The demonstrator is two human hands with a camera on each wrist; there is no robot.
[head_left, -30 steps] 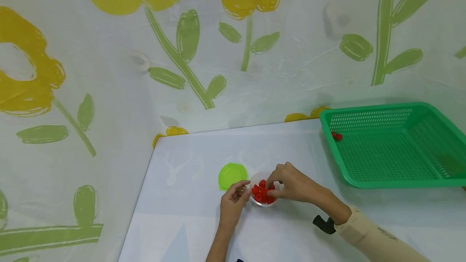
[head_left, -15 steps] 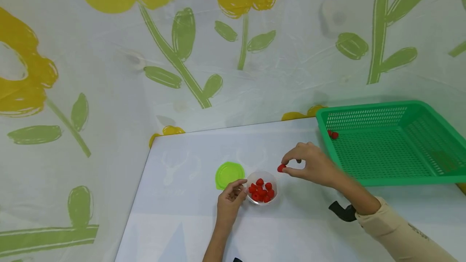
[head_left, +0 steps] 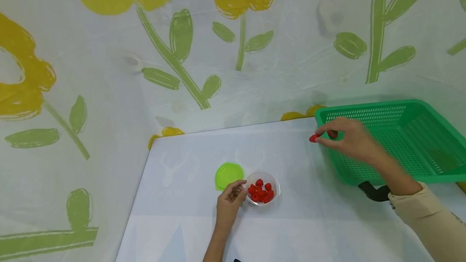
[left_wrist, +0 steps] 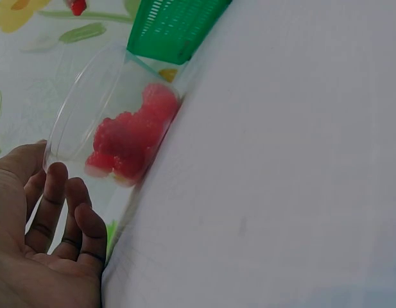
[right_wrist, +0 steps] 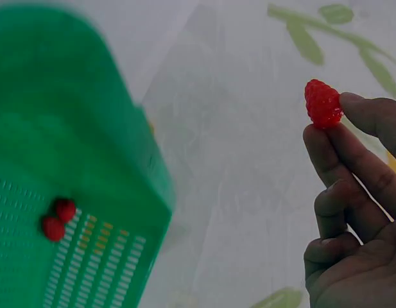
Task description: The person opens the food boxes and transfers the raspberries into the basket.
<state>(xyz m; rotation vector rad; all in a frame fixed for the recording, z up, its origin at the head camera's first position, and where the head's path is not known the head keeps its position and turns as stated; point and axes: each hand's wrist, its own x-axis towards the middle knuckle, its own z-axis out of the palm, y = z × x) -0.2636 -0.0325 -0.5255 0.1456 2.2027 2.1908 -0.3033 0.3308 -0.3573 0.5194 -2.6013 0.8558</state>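
Observation:
A red raspberry (right_wrist: 323,104) is pinched between the thumb and fingertips of my right hand (head_left: 351,138), at the near left rim of the green basket (head_left: 344,169). Two more raspberries (right_wrist: 54,228) lie on the basket's floor in the right wrist view. My left hand (head_left: 228,205) pinches the rim of a clear round tub (head_left: 278,189) between thumb and forefinger. Several raspberries (left_wrist: 127,141) lie in the bottom of that tub, seen through its wall in the left wrist view.
A bright green lid (head_left: 226,175) lies behind the left hand, beside the tub. The white table (head_left: 174,197) ends at a flower-printed cloth wall (head_left: 255,92) at the back and left. The basket stands at the table's right.
My right hand has lifted a raspberry out of the tub and carried it right and away from me to the basket's rim. The left hand has stayed at the tub.

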